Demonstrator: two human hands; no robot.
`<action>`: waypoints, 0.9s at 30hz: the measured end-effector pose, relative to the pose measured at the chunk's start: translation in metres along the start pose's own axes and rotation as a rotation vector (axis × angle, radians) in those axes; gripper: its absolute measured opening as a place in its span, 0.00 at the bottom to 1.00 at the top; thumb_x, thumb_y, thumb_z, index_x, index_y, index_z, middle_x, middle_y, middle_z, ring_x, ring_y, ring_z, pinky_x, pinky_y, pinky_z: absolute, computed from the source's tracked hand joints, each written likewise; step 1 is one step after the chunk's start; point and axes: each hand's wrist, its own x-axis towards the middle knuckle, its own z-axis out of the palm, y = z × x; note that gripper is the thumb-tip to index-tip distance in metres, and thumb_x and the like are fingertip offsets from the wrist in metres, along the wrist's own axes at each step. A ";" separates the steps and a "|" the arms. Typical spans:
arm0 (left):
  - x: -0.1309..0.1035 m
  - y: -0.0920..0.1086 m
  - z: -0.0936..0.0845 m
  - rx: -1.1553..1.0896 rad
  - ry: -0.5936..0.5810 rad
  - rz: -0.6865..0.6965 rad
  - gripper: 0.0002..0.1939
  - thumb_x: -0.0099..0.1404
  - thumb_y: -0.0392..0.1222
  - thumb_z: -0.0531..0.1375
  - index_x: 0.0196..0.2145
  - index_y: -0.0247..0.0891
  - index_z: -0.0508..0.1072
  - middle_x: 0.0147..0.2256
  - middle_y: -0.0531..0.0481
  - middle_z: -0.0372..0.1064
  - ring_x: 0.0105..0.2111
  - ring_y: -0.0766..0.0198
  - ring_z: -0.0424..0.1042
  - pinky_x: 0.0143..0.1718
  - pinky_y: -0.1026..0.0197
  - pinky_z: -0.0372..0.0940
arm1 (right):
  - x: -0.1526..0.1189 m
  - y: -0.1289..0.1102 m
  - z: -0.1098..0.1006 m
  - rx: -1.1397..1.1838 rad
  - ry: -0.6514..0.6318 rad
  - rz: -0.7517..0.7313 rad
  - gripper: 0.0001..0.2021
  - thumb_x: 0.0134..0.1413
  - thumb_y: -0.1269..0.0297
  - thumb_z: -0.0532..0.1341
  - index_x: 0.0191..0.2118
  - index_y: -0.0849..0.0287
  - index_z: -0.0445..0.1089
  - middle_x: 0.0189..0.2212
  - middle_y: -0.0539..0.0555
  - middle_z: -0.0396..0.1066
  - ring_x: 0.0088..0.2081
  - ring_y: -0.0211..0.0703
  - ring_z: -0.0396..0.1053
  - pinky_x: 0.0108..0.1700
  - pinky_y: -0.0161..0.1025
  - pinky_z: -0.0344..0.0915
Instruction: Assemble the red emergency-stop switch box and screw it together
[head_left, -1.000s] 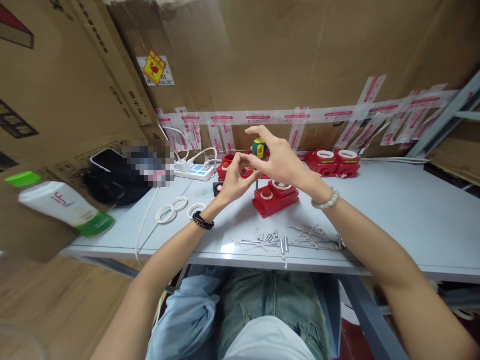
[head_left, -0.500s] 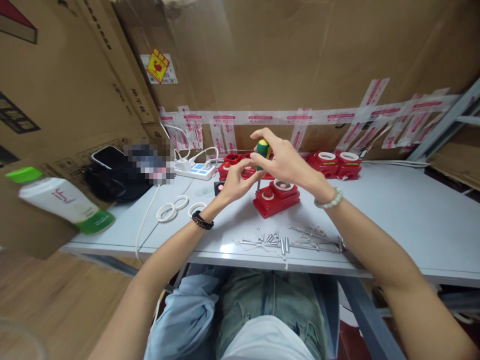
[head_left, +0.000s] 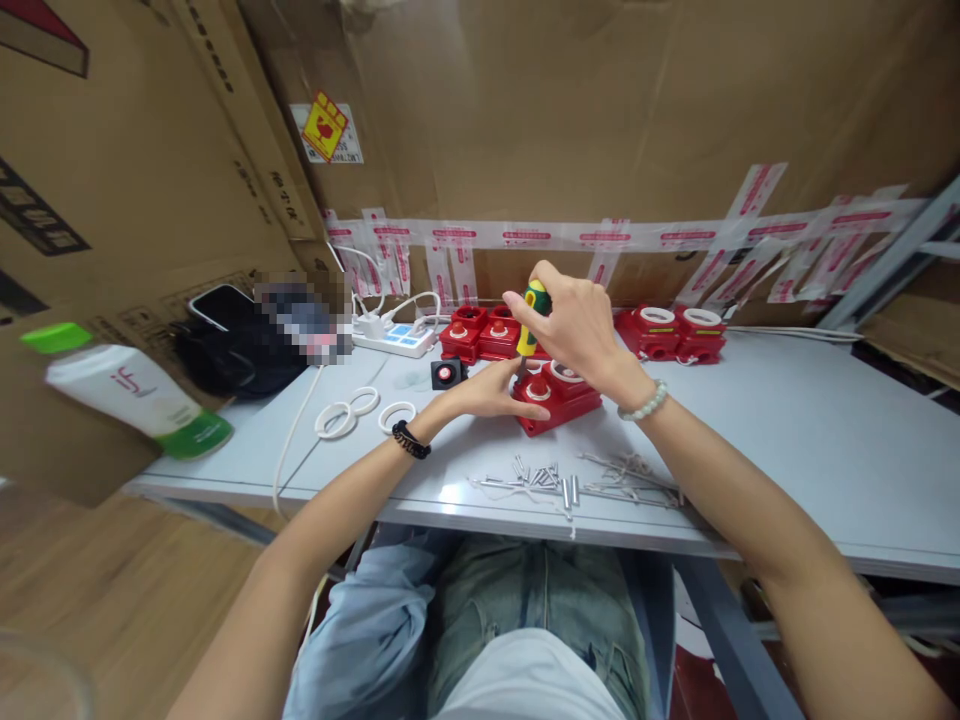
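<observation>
My right hand (head_left: 581, 325) is closed round the green and yellow handle of a screwdriver (head_left: 529, 335). The tool tilts slightly, its shaft pointing down at the far left corner of a red box-shaped housing (head_left: 562, 407). On the housing's top are a round red piece in a pale ring and a larger white ring, partly behind my right hand. My left hand (head_left: 495, 390) grips the housing's left end, thumb along the near side and the other fingers behind it. The screwdriver's tip is too small to make out at the corner.
Several more red housings (head_left: 480, 335) stand along the back. Screws and metal pins (head_left: 541, 475) lie near the front edge beside strings (head_left: 626, 468). White rings (head_left: 335, 420), a small black square part (head_left: 448, 374), a power strip (head_left: 397, 340) and a bottle (head_left: 139, 395) are leftward.
My left hand has come down from the screwdriver onto the housing's left end. My right hand still holds the screwdriver, which now leans more, its yellow part showing.
</observation>
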 end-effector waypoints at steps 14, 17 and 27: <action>0.001 -0.001 0.002 -0.088 0.033 0.001 0.30 0.48 0.51 0.73 0.47 0.37 0.74 0.45 0.40 0.76 0.44 0.49 0.76 0.45 0.49 0.70 | -0.002 -0.005 0.022 0.158 0.038 0.041 0.11 0.58 0.60 0.59 0.44 0.58 0.62 0.24 0.47 0.63 0.23 0.39 0.60 0.31 0.38 0.57; 0.001 -0.001 0.001 -0.059 0.012 -0.027 0.33 0.50 0.53 0.72 0.50 0.36 0.72 0.48 0.39 0.75 0.46 0.48 0.76 0.47 0.46 0.69 | -0.001 0.000 0.018 0.221 -0.003 0.034 0.16 0.58 0.61 0.58 0.50 0.59 0.61 0.26 0.48 0.64 0.24 0.39 0.61 0.33 0.40 0.59; 0.001 -0.005 0.001 -0.056 0.005 -0.009 0.30 0.49 0.53 0.71 0.46 0.36 0.73 0.45 0.42 0.76 0.42 0.51 0.76 0.43 0.51 0.69 | 0.006 0.009 -0.014 0.493 -0.338 -0.197 0.14 0.52 0.70 0.63 0.44 0.54 0.63 0.34 0.48 0.67 0.33 0.39 0.66 0.39 0.40 0.64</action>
